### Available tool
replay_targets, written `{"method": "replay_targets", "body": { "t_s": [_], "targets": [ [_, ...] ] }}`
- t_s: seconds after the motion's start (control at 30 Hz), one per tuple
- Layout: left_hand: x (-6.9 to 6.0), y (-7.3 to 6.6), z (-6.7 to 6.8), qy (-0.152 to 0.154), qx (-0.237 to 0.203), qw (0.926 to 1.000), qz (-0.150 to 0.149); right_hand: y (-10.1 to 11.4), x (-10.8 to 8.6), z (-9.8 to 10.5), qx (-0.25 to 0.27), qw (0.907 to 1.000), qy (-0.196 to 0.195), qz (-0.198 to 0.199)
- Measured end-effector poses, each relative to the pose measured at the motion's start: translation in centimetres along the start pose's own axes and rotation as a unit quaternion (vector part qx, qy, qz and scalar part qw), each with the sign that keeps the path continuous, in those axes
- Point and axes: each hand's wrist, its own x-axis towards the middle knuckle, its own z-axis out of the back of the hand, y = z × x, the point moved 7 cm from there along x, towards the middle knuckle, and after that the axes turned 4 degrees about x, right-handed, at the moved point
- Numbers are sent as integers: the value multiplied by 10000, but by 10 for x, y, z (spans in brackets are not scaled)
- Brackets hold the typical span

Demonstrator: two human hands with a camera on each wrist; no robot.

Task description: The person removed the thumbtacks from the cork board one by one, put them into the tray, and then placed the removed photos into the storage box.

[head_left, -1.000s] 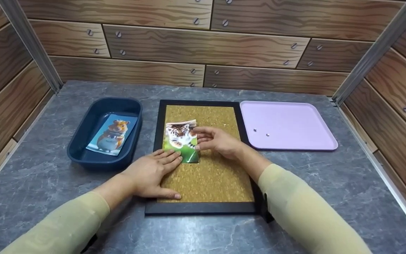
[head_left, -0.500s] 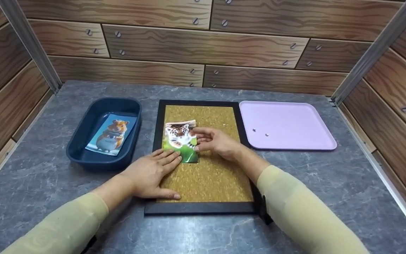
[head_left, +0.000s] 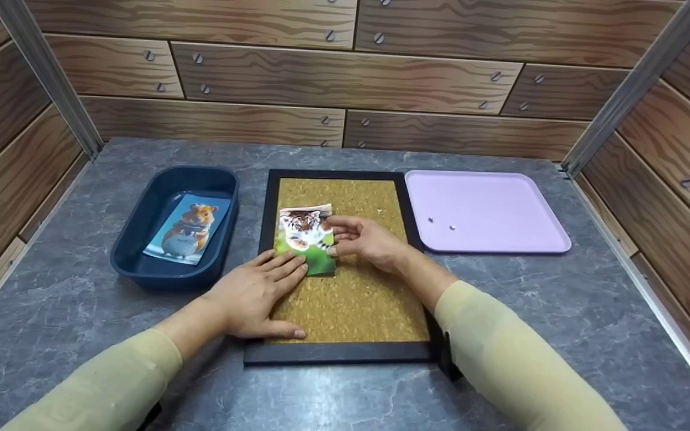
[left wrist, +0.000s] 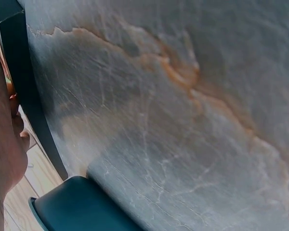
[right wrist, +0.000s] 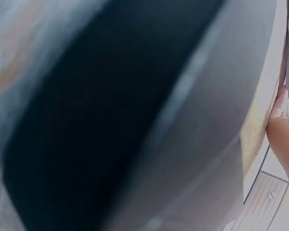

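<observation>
A glossy picture card of a tiger on green (head_left: 302,230) lies on the cork board (head_left: 351,305), toward its left side. My left hand (head_left: 258,293) rests flat with spread fingers, the fingertips on the card's lower left part and the thumb down on the cork. At the card's right edge my right hand (head_left: 372,242) has bent fingers and thumb, holding that edge. The right wrist view shows the right hand (right wrist: 282,122) with a thin curved edge by its fingers. In the left wrist view only part of the left hand (left wrist: 7,139) shows, beside the black frame (left wrist: 26,91).
Left of the board stands a dark blue bin (head_left: 135,263) with a hamster picture card (head_left: 186,230) inside. A lilac tray (head_left: 495,209) on the right carries two small metallic pieces (head_left: 442,224). Wood-patterned walls (head_left: 297,75) enclose the grey marbled table (head_left: 321,398).
</observation>
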Motion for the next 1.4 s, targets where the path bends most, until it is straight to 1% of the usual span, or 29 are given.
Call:
{"method": "replay_targets", "body": {
  "t_s": [0.23,0.4,0.6,0.73,0.87,0.97,1.2,1.33,1.4],
  "targets": [
    [0,-2,4,-30,114,9999,23,1,-1,1,-48,9999,-141,-17],
    [0,-2,5,48,137,9997,184,0,-2,2,-39,9998,-179,-23],
    [-2,-2,6,71,283,9990,348,-2,0,3,33,9993,-338,-148],
    [-4,-2,9,-65,347,9987,379,-3,0,3,113,9991,-365,-173],
    [-8,-1,14,-323,492,9978,309,-3,0,3,303,9986,-404,-177],
    [-13,4,22,-494,596,9963,372,-3,0,3,444,9980,-433,-128],
    [-33,27,44,-653,545,9930,821,0,-3,2,389,9980,-499,71],
    [-46,41,56,-819,541,9890,1103,2,-4,2,398,9975,-561,145],
    [-53,49,60,-861,555,9868,1250,3,-4,1,423,9972,-561,251]
  ]
}}
